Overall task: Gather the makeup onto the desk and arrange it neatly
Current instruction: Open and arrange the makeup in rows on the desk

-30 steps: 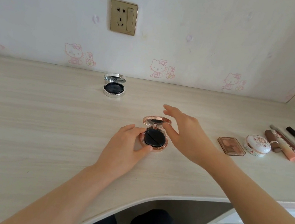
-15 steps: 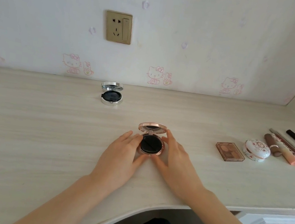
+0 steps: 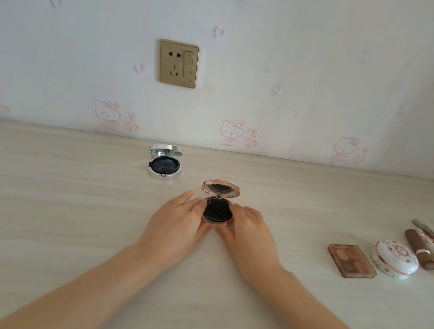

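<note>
While resting on the surface (image 3: 61,195), the left hand (image 3: 177,223) and right hand (image 3: 251,234) are cupping the pink compact (image 3: 219,203) at its middle, fingers (image 3: 197,204) pressed together and curling against its sides. Its lid is standing open, showing a black puff (image 3: 217,213) inside. Behind and to the left, well apart, a silver compact (image 3: 162,176) is lying open, holding a dark puff (image 3: 165,165). A palette (image 3: 352,261) and a white case (image 3: 395,259) are sitting closed at the right.
</note>
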